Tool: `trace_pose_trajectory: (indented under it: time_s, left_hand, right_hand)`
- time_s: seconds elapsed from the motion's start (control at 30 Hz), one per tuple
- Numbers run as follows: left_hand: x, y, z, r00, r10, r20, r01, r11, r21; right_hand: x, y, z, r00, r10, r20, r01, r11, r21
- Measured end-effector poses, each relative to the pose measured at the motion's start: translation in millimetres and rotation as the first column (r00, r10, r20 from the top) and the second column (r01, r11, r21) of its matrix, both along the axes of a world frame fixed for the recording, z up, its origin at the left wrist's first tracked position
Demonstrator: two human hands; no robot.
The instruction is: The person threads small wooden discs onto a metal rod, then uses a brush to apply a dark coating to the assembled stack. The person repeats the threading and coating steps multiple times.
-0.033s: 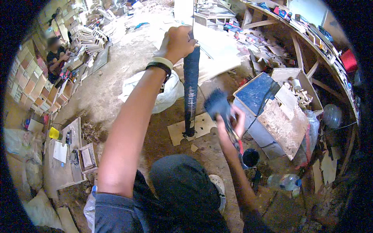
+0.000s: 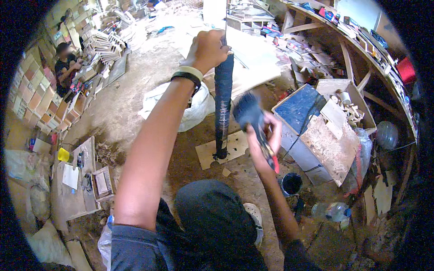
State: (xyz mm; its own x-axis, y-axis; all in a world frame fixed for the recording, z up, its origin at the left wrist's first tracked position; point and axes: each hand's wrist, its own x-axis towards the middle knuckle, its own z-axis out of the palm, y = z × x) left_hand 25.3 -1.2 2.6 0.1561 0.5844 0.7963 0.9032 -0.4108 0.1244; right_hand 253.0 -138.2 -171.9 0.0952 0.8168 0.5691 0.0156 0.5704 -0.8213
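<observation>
A long black-coated pole (image 2: pixel 223 90) stands upright, its foot on a light wooden board (image 2: pixel 205 156) spotted with black. The pole's middle looks glossy and streaked. My left hand (image 2: pixel 208 50) is closed at its top end, where a thin rod (image 2: pixel 226 20) sticks up; the exact grip is hidden behind my fingers. In my right hand (image 2: pixel 266 140) is a wide paintbrush (image 2: pixel 248 110) with black bristles and a red handle end, held just right of the pole and apart from it. Below that hand sits a small pot of black liquid (image 2: pixel 291 184).
To the right stands a box (image 2: pixel 312 165) topped with wood pieces, near plastic bottles (image 2: pixel 332 211). A white sack (image 2: pixel 190 110) lies behind the pole. At left are a low wooden board (image 2: pixel 81 198) with small items and, farther off, a seated person (image 2: pixel 65 67).
The paintbrush has swung slightly left and up, its bristles nearer the pole's side. The pole and my left hand have barely shifted.
</observation>
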Motion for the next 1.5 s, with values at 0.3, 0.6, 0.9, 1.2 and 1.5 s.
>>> trace_pose_trajectory:
  time_s: [0.3,0.6,0.9,1.2,1.5]
  left_hand:
    - [6,3,6,0.985,0.166,-0.048,-0.17,0.982,-0.087]
    - [-24,20,-6,0.972,0.227,-0.051,-0.23,0.972,-0.046]
    - [-27,9,-2,0.971,0.24,-0.023,-0.241,0.961,-0.138]
    - [-47,11,-4,0.985,0.172,-0.028,-0.174,0.977,-0.119]
    - [-52,1,-5,0.991,0.113,0.066,-0.105,0.988,-0.117]
  right_hand:
    - [-37,-6,-92,0.895,0.292,0.338,-0.187,0.932,-0.31]
    - [-50,62,-16,0.913,-0.075,0.4,-0.032,0.967,0.254]
    - [-29,-1,-115,0.868,0.242,0.433,-0.253,0.967,-0.033]
    - [-47,61,-28,0.945,0.058,0.321,-0.142,0.96,0.242]
    - [-17,12,-151,0.831,0.279,0.481,-0.295,0.955,-0.044]
